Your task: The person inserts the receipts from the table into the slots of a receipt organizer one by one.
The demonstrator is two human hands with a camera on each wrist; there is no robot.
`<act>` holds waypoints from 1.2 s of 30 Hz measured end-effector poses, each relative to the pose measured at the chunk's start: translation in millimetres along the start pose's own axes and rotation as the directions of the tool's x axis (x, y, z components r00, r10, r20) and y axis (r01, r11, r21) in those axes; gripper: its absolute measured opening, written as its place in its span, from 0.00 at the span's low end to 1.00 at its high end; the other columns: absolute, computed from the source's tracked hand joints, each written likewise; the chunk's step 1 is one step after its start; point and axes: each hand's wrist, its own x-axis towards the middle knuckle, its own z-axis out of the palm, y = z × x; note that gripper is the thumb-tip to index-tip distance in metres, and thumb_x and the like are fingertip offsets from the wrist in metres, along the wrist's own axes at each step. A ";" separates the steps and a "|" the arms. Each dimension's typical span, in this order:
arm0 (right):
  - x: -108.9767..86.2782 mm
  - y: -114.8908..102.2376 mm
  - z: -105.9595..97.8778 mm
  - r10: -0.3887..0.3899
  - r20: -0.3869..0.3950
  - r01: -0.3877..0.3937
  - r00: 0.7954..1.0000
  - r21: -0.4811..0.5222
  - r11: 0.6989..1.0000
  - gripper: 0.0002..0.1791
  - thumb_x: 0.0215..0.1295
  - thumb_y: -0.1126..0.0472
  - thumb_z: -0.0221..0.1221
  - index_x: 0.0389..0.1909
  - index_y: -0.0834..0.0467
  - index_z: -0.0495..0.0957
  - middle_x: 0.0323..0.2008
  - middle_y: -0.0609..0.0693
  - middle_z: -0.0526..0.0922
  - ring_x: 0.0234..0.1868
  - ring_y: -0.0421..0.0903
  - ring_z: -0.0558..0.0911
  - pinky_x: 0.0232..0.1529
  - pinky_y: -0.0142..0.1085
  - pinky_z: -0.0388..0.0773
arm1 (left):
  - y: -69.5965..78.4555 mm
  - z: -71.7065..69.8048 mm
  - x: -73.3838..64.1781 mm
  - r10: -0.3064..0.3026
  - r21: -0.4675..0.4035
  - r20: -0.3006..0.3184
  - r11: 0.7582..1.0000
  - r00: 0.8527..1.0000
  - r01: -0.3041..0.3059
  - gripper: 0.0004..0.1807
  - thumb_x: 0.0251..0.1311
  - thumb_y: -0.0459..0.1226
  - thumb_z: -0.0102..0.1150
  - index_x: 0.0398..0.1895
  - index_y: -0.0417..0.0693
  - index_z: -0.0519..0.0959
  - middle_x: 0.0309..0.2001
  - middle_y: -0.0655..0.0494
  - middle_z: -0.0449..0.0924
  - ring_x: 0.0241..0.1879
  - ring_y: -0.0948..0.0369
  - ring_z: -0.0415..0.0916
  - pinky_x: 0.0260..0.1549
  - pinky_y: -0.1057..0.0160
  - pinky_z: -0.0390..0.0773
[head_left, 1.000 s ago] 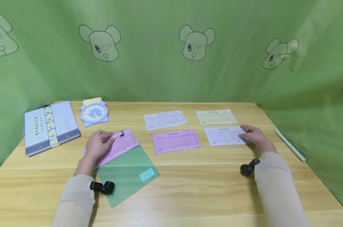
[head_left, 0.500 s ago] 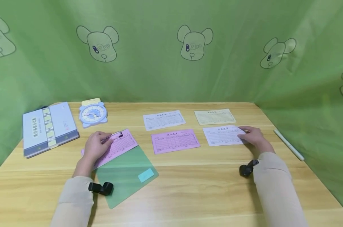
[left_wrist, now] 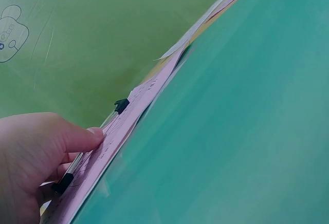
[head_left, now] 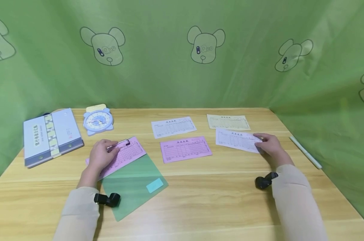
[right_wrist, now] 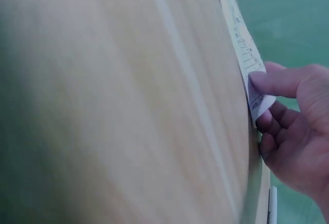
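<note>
My left hand point(head_left: 102, 156) grips the metal clip point(head_left: 118, 146) with black ends at the top of a green folder point(head_left: 130, 187). Under the clip lies a pink form slip point(head_left: 130, 154); in the left wrist view my thumb point(left_wrist: 87, 137) rests along it. At the right, my right hand point(head_left: 270, 147) pinches the right end of a white form slip point(head_left: 236, 139). That end curls up between thumb and fingers in the right wrist view. The white slip's far edge reaches the near edge of a cream slip point(head_left: 228, 122).
Another pink slip point(head_left: 185, 149) and a white slip point(head_left: 174, 127) lie mid-table. A pale pen point(head_left: 305, 152) lies along the right edge. At the back left are a blue-and-white ledger book point(head_left: 70, 129) and a blue toy clock point(head_left: 98, 121). Green curtain point(head_left: 158, 77) surrounds the table's back and sides.
The white slip in my right hand has turned, its left end swinging away from me toward the cream slip. My left hand stays on the clip.
</note>
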 end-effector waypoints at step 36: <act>2.5 -91.2 57.4 -0.291 0.066 0.155 0.954 0.725 0.672 0.16 0.52 0.69 0.58 0.45 0.61 0.75 0.45 0.54 0.75 0.40 0.43 0.76 0.42 0.32 0.72 | 1.8 -1.3 -1.9 -0.002 -0.004 0.002 1.000 1.000 0.002 0.17 0.52 0.36 0.55 0.44 0.34 0.74 0.42 0.38 0.71 0.43 0.45 0.65 0.44 0.48 0.62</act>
